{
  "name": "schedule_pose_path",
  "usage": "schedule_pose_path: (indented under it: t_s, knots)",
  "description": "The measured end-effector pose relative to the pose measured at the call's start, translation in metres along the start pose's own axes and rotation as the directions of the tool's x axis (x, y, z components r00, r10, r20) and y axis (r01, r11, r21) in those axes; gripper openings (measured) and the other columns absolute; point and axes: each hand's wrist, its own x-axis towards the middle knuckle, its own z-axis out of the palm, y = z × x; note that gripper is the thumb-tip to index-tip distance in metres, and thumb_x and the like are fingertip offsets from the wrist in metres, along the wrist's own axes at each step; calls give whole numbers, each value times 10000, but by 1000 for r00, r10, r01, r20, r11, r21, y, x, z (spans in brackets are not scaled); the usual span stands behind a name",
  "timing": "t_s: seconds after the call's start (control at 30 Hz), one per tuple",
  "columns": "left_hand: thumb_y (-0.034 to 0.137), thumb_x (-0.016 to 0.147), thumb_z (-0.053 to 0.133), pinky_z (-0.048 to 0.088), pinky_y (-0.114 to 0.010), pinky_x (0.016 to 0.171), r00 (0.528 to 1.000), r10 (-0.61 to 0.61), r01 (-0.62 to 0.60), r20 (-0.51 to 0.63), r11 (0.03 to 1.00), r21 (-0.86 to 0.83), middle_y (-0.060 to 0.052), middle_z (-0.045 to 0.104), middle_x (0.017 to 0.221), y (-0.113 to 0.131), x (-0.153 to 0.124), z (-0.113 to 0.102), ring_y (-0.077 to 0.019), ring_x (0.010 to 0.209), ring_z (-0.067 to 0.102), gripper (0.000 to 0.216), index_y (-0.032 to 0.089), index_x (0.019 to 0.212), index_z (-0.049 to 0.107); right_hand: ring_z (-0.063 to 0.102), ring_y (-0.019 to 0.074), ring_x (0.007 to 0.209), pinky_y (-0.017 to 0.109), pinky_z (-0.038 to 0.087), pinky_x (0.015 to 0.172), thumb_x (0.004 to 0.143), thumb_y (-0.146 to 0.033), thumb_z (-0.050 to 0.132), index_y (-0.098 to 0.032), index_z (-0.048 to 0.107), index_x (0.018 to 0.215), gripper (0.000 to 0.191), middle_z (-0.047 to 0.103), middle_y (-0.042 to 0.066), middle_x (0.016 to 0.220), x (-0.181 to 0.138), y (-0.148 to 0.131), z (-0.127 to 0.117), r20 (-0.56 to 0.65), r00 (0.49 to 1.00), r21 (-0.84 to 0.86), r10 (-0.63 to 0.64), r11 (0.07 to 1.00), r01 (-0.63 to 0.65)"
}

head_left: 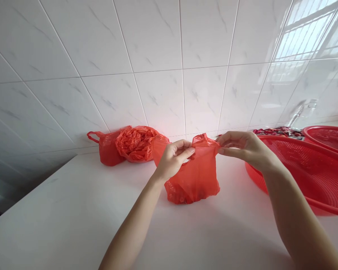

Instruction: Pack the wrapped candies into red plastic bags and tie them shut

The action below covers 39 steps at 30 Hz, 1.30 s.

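A thin red plastic bag [198, 172] hangs between my hands, its lower end at the white counter. Something dark and lumpy shows faintly through its bottom; I cannot make out what it is. My left hand [176, 157] pinches the bag near its upper left part, thumb toward me. On the upper right corner, my right hand [239, 148] grips the plastic between thumb and fingers. The bag's top edge is crumpled, and a loose flap stretches out to the left behind my left hand.
Against the tiled wall [157, 97] sit a bundle of crumpled red bags [138, 142] and another red bag [109, 150] with a loop handle. To the right stands a large red mesh basket [295, 168], with a second red basket [332, 137] and patterned material [281, 132] behind it.
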Motion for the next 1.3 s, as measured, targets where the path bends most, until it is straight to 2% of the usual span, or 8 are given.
schedule_pose_path:
  t_s: [0.3,0.43,0.6,0.7,0.9,1.0,1.13,1.3]
  knots:
    - [344,840,679,489,-266,699,1000,10,-10,11,1000,-22,-11,624,712,-1,0,0,-143,716,604,175,177,786,678,668,297,1033,449,516,933,741,-481,815,-239,775,801,252,766,76,1029,0,3,2,54,997,-24,-55,998,57]
    - [358,847,700,488,-266,703,999,36,-35,34,999,-17,-17,631,761,-1,0,-2,-138,732,597,183,176,835,692,686,267,855,426,536,838,749,-513,795,-247,810,802,271,771,55,833,0,4,1,152,988,-110,-16,993,33]
    - [421,852,711,471,-261,661,997,68,-68,44,998,-6,-26,628,787,-1,0,-5,-130,708,567,251,171,843,684,693,269,769,399,555,722,694,-492,836,-217,794,704,278,760,73,747,-1,6,-9,154,986,-85,60,995,-47]
    - [433,836,728,452,-249,617,998,52,-52,26,999,-11,1,588,714,-2,0,-4,-121,659,553,260,178,837,678,689,248,750,376,558,699,654,-481,865,-204,741,695,306,736,63,733,-2,7,-12,80,995,-52,62,997,-58]
    - [413,855,710,500,-283,717,996,46,-41,78,997,-63,-40,674,827,-4,1,0,-141,734,602,235,178,860,703,706,271,899,389,585,741,621,-397,904,-241,678,1161,606,755,80,956,2,9,0,48,999,42,6,999,-8]
    - [404,870,695,496,-285,736,994,60,-59,91,998,-7,-47,691,859,-3,0,1,-154,782,624,225,181,892,710,704,244,775,363,575,674,722,-422,825,-188,739,946,335,734,66,795,4,12,9,100,994,79,41,996,-49]
    - [374,859,707,499,-317,853,983,20,-43,183,992,120,-66,720,1007,-4,0,-1,-203,960,655,201,200,959,722,682,209,698,327,553,631,748,-408,800,-171,739,838,261,713,53,728,7,16,13,78,996,144,52,988,-63]
    - [410,890,642,491,-306,722,976,-51,8,210,980,200,-32,649,724,-9,2,-6,-167,723,617,276,178,743,670,668,199,642,333,537,614,757,-457,806,-184,741,915,322,723,47,699,7,19,6,83,989,120,125,984,-135]
